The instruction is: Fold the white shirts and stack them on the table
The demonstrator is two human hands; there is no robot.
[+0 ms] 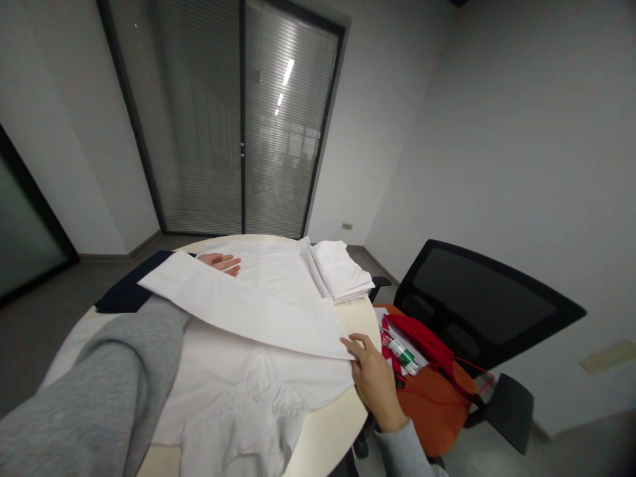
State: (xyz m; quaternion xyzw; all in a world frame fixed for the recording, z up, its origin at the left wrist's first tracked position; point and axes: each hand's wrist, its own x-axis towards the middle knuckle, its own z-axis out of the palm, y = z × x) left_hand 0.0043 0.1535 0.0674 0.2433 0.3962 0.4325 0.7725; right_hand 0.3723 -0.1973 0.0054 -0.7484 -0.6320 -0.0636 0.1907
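Note:
A white garment is spread over the round table, one broad flap of it folded across the middle. My left arm in its grey sleeve passes beneath this flap. Past the flap's far edge, my left hand shows with fingers stretched out above the white cloth, holding nothing visible. At the right end of the flap, my right hand pinches the corner between thumb and fingers, close to the table's edge. The near part of the garment is wrinkled and hangs toward me.
A folded white stack of cloth lies at the table's far right. Dark navy folded cloth sits at the left edge. To the right, an office chair with an orange seat carries a red bag and a clear bottle.

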